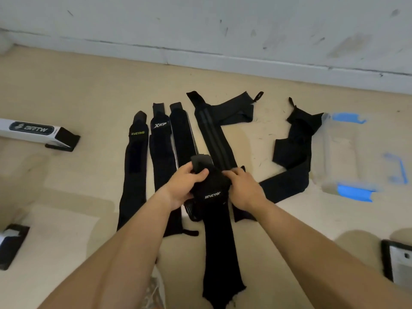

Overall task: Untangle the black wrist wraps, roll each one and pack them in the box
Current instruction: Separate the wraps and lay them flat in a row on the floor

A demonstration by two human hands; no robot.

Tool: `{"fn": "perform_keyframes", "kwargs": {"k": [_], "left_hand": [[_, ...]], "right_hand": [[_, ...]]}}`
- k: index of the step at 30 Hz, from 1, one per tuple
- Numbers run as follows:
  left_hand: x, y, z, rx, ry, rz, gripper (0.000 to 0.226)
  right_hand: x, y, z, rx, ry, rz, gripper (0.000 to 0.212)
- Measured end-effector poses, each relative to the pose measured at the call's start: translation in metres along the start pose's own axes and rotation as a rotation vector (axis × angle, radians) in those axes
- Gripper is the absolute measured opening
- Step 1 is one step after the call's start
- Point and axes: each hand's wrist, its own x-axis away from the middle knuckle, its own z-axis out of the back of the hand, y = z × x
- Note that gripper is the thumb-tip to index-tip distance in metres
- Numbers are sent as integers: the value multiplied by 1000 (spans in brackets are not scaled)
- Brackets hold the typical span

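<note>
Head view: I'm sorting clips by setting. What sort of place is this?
Probably a plain indoor room, worked at floor level: a beige floor meets a scuffed white wall, with black wrist wraps laid out beside a clear plastic box.

Black wraps (217, 237), blue-clipped clear box (341, 152).

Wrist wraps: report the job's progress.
Done: three wraps lie straight, side by side. In hand: left hand and right hand grip the lettered wrap at its upper end. Left: the crumpled wrap by the clear box; no finished roll visible anywhere.
</note>
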Motion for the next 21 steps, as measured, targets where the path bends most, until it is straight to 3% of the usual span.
{"fn": "perform_keyframes", "kwargs": {"k": [3, 6, 10, 15, 16, 18, 20, 21], "left_hand": [[-20, 5, 11, 177, -30, 85, 28], [-41, 0, 15, 263, 2, 122, 30], [-61, -9, 7, 377, 59, 92, 25], [-72, -10, -3, 333, 12, 56, 26], [-73, -8, -5, 316, -1, 48, 27], [-74, -1, -12, 280, -22, 32, 30], [-73, 6, -17, 243, -40, 15, 32], [-72, 10, -19, 232, -43, 3, 32]], "right_hand": [[-57, 5, -4, 313, -142, 126, 78], [-78, 21, -19, 458, -287, 110, 71], [-80, 67, -21, 383, -161, -14, 62], [-74, 107, 26, 288, -114, -397, 57], [-68, 103, 31, 305, -43, -412, 55], [-55, 86, 33, 306, 215, -270, 47], [-39, 52, 30, -29, 337, -137, 39], [-28, 33, 29, -362, 237, -170, 40]]}}
